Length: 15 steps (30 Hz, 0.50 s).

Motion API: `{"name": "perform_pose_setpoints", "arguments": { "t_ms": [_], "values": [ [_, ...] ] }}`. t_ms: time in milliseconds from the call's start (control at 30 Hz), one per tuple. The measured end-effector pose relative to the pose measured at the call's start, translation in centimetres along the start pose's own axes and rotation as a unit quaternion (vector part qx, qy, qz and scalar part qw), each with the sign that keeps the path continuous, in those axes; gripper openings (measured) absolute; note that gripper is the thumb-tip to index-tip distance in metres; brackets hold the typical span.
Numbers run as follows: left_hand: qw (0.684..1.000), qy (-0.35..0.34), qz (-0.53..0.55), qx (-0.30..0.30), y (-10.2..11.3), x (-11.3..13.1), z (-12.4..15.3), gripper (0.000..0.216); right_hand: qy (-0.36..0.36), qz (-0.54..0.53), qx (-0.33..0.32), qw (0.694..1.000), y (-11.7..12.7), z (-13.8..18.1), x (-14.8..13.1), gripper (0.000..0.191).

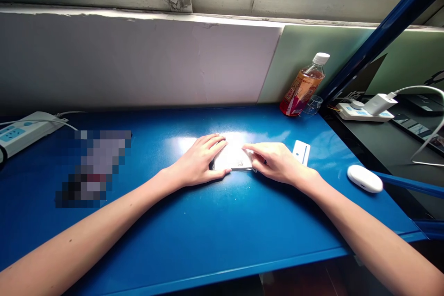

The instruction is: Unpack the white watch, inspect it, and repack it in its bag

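Note:
A white, flat rectangular item with a small QR code (231, 155) lies on the blue table (208, 231), its top washed out by glare and a dark edge showing along its near side. My left hand (199, 159) grips its left end, fingers over the far part and thumb along the near edge. At the right end, my right hand (274, 159) has its index finger stretched onto the surface and the other fingers curled by the near right corner. A white card with a blue stripe (301, 152) lies just behind my right wrist.
A bottle of red drink (303, 88) stands at the back right beside a clear cup (313, 105). A white earbud-type case (365, 178) lies near the right edge. Power strips (31, 132) sit left and right. A pixelated object (100, 162) lies left; a blue post (381, 32) rises right.

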<state>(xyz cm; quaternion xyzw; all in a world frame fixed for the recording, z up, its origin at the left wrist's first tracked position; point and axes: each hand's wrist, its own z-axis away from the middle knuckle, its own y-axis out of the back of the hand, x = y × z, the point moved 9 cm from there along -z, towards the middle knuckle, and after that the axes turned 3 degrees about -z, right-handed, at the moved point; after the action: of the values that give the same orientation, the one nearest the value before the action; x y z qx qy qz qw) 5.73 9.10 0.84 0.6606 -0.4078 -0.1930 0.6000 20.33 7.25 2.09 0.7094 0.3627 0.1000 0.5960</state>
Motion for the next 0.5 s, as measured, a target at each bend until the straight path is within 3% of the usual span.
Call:
{"name": "perform_pose_setpoints", "arguments": {
  "t_ms": [267,500],
  "values": [
    [1.0,0.003,0.015,0.004,0.18,0.04,-0.2,0.069,0.004,0.047,0.026,0.999,0.46,0.21,-0.06,0.026],
    [1.0,0.005,0.009,0.003,0.3,0.07,-0.19,0.069,0.029,0.08,0.007,0.996,0.16,0.1,-0.91,0.028]
  ]
}}
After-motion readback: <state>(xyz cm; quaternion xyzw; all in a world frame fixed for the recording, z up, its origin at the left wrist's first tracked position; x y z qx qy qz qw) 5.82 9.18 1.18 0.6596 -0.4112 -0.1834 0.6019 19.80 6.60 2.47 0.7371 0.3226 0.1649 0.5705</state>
